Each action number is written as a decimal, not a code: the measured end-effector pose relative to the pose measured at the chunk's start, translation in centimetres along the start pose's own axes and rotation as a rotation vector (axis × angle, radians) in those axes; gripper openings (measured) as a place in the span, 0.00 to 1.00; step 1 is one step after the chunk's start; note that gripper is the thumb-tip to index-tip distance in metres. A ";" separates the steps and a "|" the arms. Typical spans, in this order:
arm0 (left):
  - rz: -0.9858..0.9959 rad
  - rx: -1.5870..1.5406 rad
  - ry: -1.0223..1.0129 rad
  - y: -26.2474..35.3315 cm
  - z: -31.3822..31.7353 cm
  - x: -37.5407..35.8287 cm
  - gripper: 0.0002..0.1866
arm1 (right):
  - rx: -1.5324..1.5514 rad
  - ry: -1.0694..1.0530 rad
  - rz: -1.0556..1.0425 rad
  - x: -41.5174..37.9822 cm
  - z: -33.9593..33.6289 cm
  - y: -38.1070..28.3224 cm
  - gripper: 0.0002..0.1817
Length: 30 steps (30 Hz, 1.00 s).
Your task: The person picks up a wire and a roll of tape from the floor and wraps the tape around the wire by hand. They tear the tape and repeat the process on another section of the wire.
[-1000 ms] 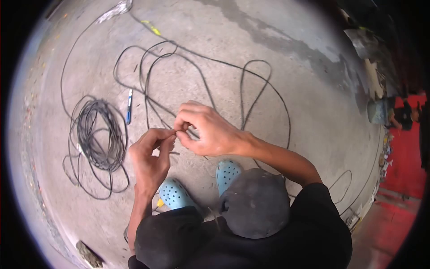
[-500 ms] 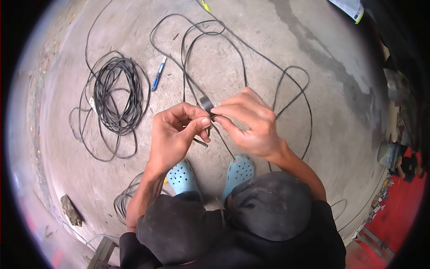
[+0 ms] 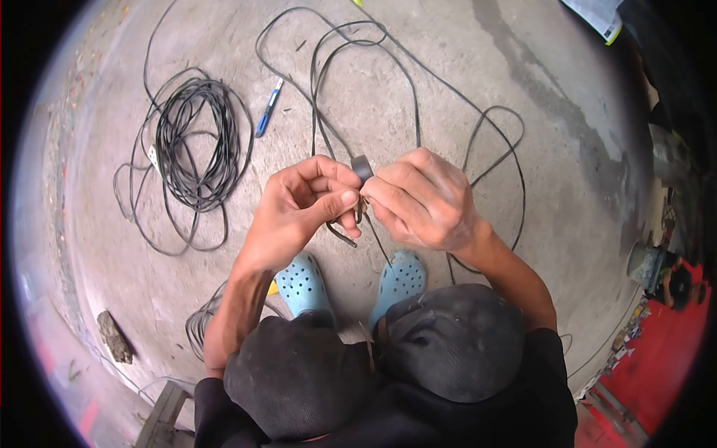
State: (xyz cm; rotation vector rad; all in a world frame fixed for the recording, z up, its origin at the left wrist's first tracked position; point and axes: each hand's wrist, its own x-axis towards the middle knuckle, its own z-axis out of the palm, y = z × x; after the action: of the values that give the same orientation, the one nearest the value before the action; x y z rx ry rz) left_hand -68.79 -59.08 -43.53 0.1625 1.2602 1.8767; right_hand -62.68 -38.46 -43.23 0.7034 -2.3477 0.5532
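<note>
Tape roll [image 3: 362, 167] (black) pinched between both hands' fingers [image 3: 345, 198].

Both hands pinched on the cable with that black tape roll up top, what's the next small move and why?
Probably pass the tape roll around the cable once more. The right hand holds the roll just above the spot that the left hand pinches, so the wrap looks unfinished; how far it has got is hidden behind the fingers.

A coil of black cable [image 3: 196, 153] lies on the concrete floor [image 3: 463, 89] at the left, with a blue utility knife [image 3: 268, 110] just beside it. A stone [image 3: 113, 337] sits near the lower left edge. Two light-blue perforated clogs [image 3: 302, 286] stand on the floor. A red surface [image 3: 657, 358] shows at the right.
</note>
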 end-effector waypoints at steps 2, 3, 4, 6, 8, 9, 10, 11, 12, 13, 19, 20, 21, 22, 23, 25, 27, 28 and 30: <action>0.051 0.030 0.035 0.1 0.3 0.0 0.09 | -0.014 -0.018 -0.023 -0.2 -0.1 0.3 0.07; 0.095 0.067 0.066 0.0 0.5 -0.1 0.10 | -0.021 -0.027 -0.035 -0.4 0.0 0.4 0.08; 0.139 0.105 0.096 -0.1 0.7 -0.2 0.10 | -0.022 -0.016 -0.037 -0.4 0.0 0.5 0.08; 0.159 0.241 0.076 -0.3 0.4 -0.6 0.10 | -0.024 0.007 -0.042 -0.5 0.2 0.5 0.09; 0.143 0.285 0.117 -0.6 0.7 -1.0 0.09 | -0.038 0.037 -0.044 -0.7 0.4 0.5 0.10; 0.133 0.272 0.134 -0.6 0.9 -1.2 0.08 | -0.044 0.052 -0.045 -0.8 0.5 0.5 0.11; 0.124 0.259 0.150 -0.6 1.0 -1.3 0.08 | -0.040 0.063 -0.025 -0.9 0.5 0.5 0.11; 0.116 0.246 0.167 -0.6 1.2 -1.3 0.08 | -0.035 0.073 -0.006 -1.1 0.6 0.4 0.12; 0.105 0.231 0.175 -0.6 1.4 -1.3 0.07 | -0.030 0.082 0.014 -1.2 0.6 0.3 0.12; 0.097 0.216 0.183 -0.5 1.5 -1.3 0.06 | -0.015 0.089 0.034 -1.3 0.6 0.2 0.13; 0.147 0.182 0.194 -0.9 1.6 -1.4 0.04 | 0.145 0.182 0.246 -1.2 0.9 -1.1 0.13; 0.167 0.179 0.192 -1.0 1.6 -1.4 0.04 | 0.213 0.214 0.361 -0.9 1.0 -1.6 0.13; 0.180 0.182 0.190 -1.1 1.6 -1.4 0.04 | 0.281 0.244 0.476 -0.8 1.0 -2.0 0.12; 0.193 0.184 0.187 -1.2 1.5 -1.5 0.04 | 0.310 0.224 0.505 -1.0 1.0 -2.1 0.11; 0.206 0.187 0.184 -1.2 1.4 -1.5 0.04 | 0.339 0.205 0.534 -1.4 1.2 -2.2 0.11; 0.195 0.209 0.172 -1.1 1.4 -1.5 0.04 | 0.413 0.164 0.604 -1.6 1.1 -2.4 0.10; 0.199 0.243 0.170 -1.2 1.3 -1.4 0.04 | 0.503 0.122 0.684 -1.6 0.8 -2.6 0.09; 0.209 0.264 0.172 -1.3 1.3 -1.4 0.04 | 0.565 0.091 0.717 -1.7 0.7 -2.6 0.08; 0.219 0.303 0.180 -1.5 1.3 -1.3 0.04 | 0.692 0.029 0.784 -2.0 0.4 -2.6 0.07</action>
State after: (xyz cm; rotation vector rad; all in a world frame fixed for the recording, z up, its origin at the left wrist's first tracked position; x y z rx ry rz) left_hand -66.44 -58.84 -43.75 0.3087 1.7083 1.9058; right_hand -60.02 -39.98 -44.31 -0.0085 -2.3337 1.7432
